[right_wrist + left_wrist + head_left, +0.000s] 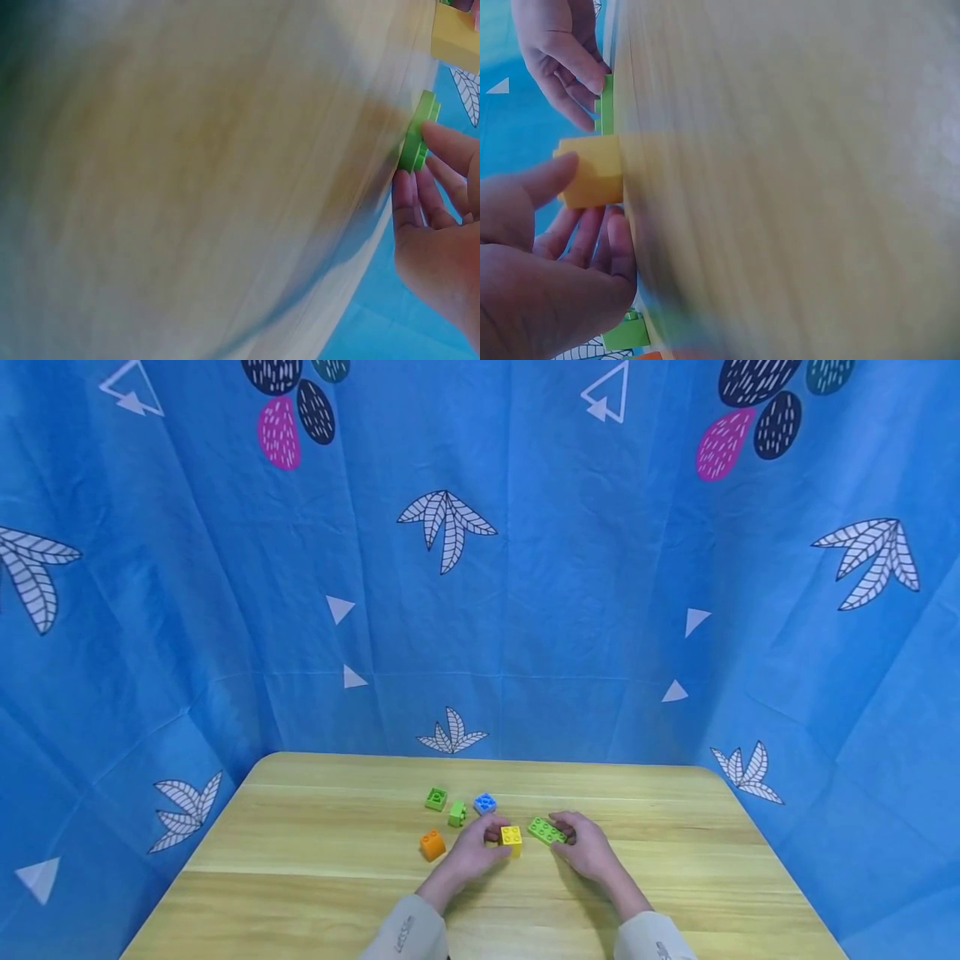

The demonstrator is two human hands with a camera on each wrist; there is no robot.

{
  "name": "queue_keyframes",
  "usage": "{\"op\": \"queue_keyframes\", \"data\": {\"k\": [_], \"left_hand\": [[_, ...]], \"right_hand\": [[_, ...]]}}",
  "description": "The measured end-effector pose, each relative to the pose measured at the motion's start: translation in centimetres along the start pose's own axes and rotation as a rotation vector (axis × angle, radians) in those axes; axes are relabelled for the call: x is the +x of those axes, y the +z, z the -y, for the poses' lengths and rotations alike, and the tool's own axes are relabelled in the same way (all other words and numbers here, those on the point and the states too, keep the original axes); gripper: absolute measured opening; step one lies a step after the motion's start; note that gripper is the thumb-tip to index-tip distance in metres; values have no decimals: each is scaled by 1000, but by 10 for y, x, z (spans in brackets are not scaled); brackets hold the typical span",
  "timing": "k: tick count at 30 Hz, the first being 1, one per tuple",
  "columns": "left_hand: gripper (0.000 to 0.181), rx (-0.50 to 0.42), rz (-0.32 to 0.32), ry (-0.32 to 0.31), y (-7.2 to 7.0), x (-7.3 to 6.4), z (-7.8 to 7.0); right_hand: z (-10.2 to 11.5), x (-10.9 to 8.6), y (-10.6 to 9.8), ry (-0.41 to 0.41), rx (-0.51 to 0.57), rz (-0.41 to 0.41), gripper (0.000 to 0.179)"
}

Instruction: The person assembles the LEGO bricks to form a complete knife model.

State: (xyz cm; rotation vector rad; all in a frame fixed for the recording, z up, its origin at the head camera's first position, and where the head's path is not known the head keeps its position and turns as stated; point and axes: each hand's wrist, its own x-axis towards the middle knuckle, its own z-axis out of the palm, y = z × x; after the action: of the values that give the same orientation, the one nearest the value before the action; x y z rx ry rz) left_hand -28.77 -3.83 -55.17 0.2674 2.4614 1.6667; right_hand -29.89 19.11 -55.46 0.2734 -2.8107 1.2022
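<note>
A yellow building block (512, 839) stands on the table with its studs up. My left hand (477, 847) pinches it from the left, the thumb on its near side in the left wrist view. To the right, a flat light-green building block (547, 831) with two rows of studs lies on the table. My right hand (587, 847) holds its right end between thumb and fingers; in the right wrist view the fingertips (405, 180) meet the end of the green block (417, 135). A small gap separates the yellow and flat green blocks.
Left of the left hand lie an orange block (432, 845), a small green block (457, 813) on its side, another green block (436, 798) and a blue block (485, 803). A blue patterned curtain (570, 610) surrounds the wooden table (315, 827) at the back and sides.
</note>
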Motion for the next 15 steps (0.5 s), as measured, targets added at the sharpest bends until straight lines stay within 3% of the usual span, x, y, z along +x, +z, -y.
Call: {"op": "queue_keyframes", "data": {"k": [15], "left_hand": [[37, 20, -10, -7, 2, 0, -1]], "right_hand": [[0, 0, -1, 16, -19, 14, 42]]}}
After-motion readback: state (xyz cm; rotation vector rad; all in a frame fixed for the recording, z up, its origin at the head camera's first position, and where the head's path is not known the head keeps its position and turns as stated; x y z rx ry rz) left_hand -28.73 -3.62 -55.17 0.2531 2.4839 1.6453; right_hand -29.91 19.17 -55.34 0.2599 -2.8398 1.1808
